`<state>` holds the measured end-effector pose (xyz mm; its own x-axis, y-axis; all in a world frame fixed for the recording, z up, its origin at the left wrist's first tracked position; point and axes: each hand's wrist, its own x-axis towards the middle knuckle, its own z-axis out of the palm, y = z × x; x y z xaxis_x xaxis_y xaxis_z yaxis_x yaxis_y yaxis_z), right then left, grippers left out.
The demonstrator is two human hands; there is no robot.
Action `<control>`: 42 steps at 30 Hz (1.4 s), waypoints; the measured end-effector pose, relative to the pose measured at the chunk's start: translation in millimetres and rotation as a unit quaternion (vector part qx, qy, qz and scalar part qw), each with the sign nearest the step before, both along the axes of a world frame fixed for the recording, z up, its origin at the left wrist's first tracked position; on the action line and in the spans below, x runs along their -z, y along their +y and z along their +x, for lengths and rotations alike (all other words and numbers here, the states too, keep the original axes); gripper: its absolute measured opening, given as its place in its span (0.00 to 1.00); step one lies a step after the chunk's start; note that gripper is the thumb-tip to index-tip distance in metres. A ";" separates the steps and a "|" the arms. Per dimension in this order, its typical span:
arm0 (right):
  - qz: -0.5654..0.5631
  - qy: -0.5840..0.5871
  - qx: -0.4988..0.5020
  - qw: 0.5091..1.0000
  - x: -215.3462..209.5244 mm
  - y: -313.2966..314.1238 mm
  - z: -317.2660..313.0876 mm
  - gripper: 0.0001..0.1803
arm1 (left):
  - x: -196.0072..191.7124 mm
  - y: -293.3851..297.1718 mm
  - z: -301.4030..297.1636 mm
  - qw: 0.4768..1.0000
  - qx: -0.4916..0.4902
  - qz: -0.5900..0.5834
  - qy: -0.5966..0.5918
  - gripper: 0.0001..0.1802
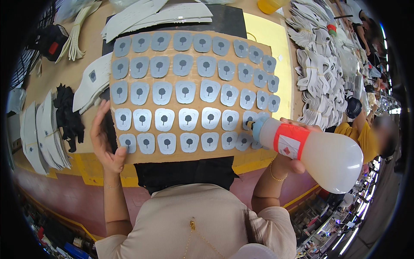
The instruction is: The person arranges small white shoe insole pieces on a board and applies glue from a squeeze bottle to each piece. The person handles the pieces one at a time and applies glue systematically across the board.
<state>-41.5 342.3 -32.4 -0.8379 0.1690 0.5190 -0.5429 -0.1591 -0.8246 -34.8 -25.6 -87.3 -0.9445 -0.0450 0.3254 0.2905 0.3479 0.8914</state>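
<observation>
A brown cardboard sheet (170,110) lies in front of me, covered in rows of silver-grey patches (185,91), each with a dark tree-like mark. My left hand (107,144) grips the sheet at its lower left corner; the thumb presses near a corner patch and the fingers run along the left edge. Wrapped round a squeeze bottle (332,157) is my right hand (297,164), partly hidden by it. The bottle is whitish and rounded, with a red label and a blue collar. Tilted, it points its dark nozzle at a patch near the sheet's right side.
White curved fabric pieces (159,17) are stacked beyond the sheet, and more (41,138) lie left beside black cloth (69,114). Bundled white strips (319,77) fill the right side. A yellow sheet (282,56) lies under the cardboard. A person in yellow (360,134) is at the right.
</observation>
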 end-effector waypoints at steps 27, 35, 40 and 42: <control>0.177 -0.054 0.274 0.944 1.1 11.0 -10.9 0.50 | 0.9 -0.6 0.5 1.000 0.006 0.000 0.005 0.43; 0.190 -0.060 0.289 0.936 7.8 5.2 -12.3 0.49 | 1.0 0.5 0.6 1.000 0.005 0.003 0.003 0.44; -0.037 0.019 0.135 0.990 -25.0 25.7 -15.9 0.53 | 0.1 -1.7 2.8 1.000 -0.002 0.001 0.003 0.44; -0.105 0.086 0.201 0.970 -57.4 23.4 -23.1 0.56 | 2.6 1.3 -0.4 1.000 0.004 0.014 0.005 0.44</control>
